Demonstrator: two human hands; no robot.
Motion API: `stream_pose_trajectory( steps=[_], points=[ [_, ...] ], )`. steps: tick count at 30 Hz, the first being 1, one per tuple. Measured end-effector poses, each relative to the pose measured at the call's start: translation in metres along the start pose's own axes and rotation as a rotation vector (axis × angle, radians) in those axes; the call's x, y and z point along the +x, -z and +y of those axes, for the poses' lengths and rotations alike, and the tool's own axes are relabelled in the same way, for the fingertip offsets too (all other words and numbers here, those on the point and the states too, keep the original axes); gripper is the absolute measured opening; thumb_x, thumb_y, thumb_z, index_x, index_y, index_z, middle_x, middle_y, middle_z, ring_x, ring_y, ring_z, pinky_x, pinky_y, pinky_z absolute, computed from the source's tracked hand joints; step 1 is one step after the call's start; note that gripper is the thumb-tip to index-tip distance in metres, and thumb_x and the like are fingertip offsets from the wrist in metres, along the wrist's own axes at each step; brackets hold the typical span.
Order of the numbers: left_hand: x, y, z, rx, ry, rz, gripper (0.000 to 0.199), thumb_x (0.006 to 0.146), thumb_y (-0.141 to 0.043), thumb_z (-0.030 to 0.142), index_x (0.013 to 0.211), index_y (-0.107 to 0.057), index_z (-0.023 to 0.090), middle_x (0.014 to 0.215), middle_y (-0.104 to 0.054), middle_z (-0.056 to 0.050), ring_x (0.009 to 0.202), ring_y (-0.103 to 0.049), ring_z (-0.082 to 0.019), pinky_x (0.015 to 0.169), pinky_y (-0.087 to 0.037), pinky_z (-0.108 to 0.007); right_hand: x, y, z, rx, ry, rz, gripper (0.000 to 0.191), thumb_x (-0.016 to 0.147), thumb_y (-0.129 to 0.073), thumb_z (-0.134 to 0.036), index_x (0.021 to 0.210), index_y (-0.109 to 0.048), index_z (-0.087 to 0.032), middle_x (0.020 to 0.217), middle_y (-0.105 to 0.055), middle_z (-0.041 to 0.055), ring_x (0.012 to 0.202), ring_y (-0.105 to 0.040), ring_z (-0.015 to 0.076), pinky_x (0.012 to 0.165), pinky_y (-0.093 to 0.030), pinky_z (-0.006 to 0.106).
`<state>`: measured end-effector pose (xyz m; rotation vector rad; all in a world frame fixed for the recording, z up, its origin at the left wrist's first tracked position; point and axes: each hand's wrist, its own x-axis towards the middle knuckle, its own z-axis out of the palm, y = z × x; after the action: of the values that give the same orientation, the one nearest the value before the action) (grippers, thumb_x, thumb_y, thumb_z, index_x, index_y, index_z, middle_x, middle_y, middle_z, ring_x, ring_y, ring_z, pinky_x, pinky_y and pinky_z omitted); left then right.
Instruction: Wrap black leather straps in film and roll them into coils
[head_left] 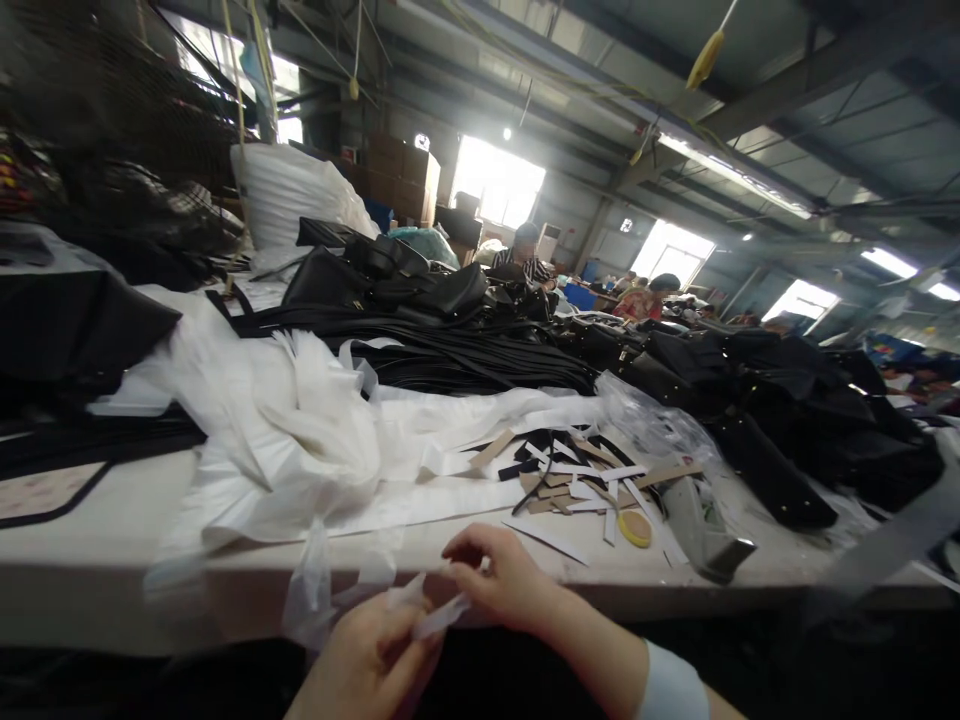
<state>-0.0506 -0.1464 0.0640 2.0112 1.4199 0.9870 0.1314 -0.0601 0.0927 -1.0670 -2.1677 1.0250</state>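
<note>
Over the table's front edge, my left hand (pixel 382 645) is closed on a translucent white plastic strip (pixel 441 617). My right hand (pixel 504 577) faces it from the right, thumb and fingers pinched together where the strip's far end reaches them. A small whitish bit shows between those fingers, too blurred to name. Beyond my hands, a loose heap of white plastic film (pixel 300 440) covers the left middle of the table, with flaps of it hanging over the front edge.
Brown, white and black strip scraps (pixel 570 480) lie beside a yellow-rimmed tape roll (pixel 634 528) and a grey tape dispenser (pixel 697 530). Black straps (pixel 465 350) and black bags (pixel 795 400) are piled behind. Co-workers (pixel 525 255) sit farther back.
</note>
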Motion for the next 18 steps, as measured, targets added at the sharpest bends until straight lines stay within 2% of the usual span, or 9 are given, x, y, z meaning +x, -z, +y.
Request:
stream_pose_trajectory(
  steps=[2,4,7,10,12,15,18],
  points=[
    [0.027,0.01,-0.011,0.155,-0.001,0.069,0.027,0.09,-0.045,0.032,0.085,-0.071,0.025,0.08,-0.072,-0.004,0.076,-0.067,-0.022,0.071,-0.052,-0.029,0.028,0.024,0.004,-0.106,0.026,0.069,0.014,0.083,-0.065,-0.03,0.088,-0.071,-0.018,0.081,-0.07,0.0033,0.072,-0.062,0.0152,0.066,-0.046,0.025],
    [0.051,0.012,-0.025,0.27,0.035,0.107,0.03,0.09,-0.041,0.029,0.086,-0.07,0.023,0.081,-0.072,-0.006,0.078,-0.067,-0.023,0.072,-0.052,-0.031,0.063,0.048,0.01,-0.256,0.043,0.109,0.012,0.084,-0.064,-0.028,0.088,-0.07,-0.019,0.082,-0.07,0.003,0.074,-0.062,0.015,0.069,-0.046,0.026],
    [0.072,-0.001,-0.049,0.385,0.082,0.149,0.031,0.09,-0.038,0.025,0.078,-0.067,0.022,0.077,-0.072,-0.006,0.073,-0.068,-0.022,0.068,-0.053,-0.03,0.121,0.079,0.022,-0.536,-0.001,0.154,0.012,0.087,-0.061,-0.028,0.089,-0.07,-0.02,0.086,-0.07,0.0021,0.079,-0.062,0.015,0.075,-0.045,0.026],
    [0.072,-0.02,-0.072,0.542,0.035,0.28,0.027,0.09,-0.043,0.024,0.089,-0.069,0.021,0.086,-0.075,-0.008,0.08,-0.071,-0.024,0.072,-0.056,-0.032,0.182,0.101,0.036,-0.66,-0.077,0.199,0.015,0.089,-0.058,-0.029,0.092,-0.069,-0.02,0.093,-0.069,0.0036,0.087,-0.062,0.0167,0.08,-0.044,0.027],
    [0.067,-0.028,-0.084,0.615,-0.011,0.327,0.024,0.09,-0.046,0.025,0.097,-0.069,0.021,0.091,-0.076,-0.008,0.083,-0.072,-0.024,0.073,-0.058,-0.032,0.222,0.11,0.047,-0.693,-0.112,0.225,0.017,0.089,-0.058,-0.029,0.098,-0.069,-0.019,0.101,-0.068,0.0061,0.095,-0.061,0.0186,0.085,-0.043,0.028],
    [0.061,-0.033,-0.094,0.657,-0.061,0.32,0.024,0.09,-0.048,0.025,0.101,-0.068,0.02,0.093,-0.076,-0.009,0.083,-0.072,-0.025,0.074,-0.059,-0.03,0.275,0.115,0.06,-0.746,-0.168,0.25,0.031,0.088,-0.059,-0.03,0.115,-0.063,-0.015,0.118,-0.063,0.0125,0.111,-0.057,0.0229,0.094,-0.039,0.029],
    [0.061,-0.034,-0.098,0.659,-0.085,0.292,0.023,0.089,-0.047,0.021,0.1,-0.068,0.02,0.092,-0.075,-0.011,0.081,-0.072,-0.025,0.071,-0.06,-0.03,0.313,0.109,0.07,-0.786,-0.215,0.249,0.042,0.086,-0.062,-0.028,0.122,-0.058,-0.008,0.123,-0.059,0.0196,0.117,-0.053,0.0282,0.096,-0.038,0.033]
  ],
)
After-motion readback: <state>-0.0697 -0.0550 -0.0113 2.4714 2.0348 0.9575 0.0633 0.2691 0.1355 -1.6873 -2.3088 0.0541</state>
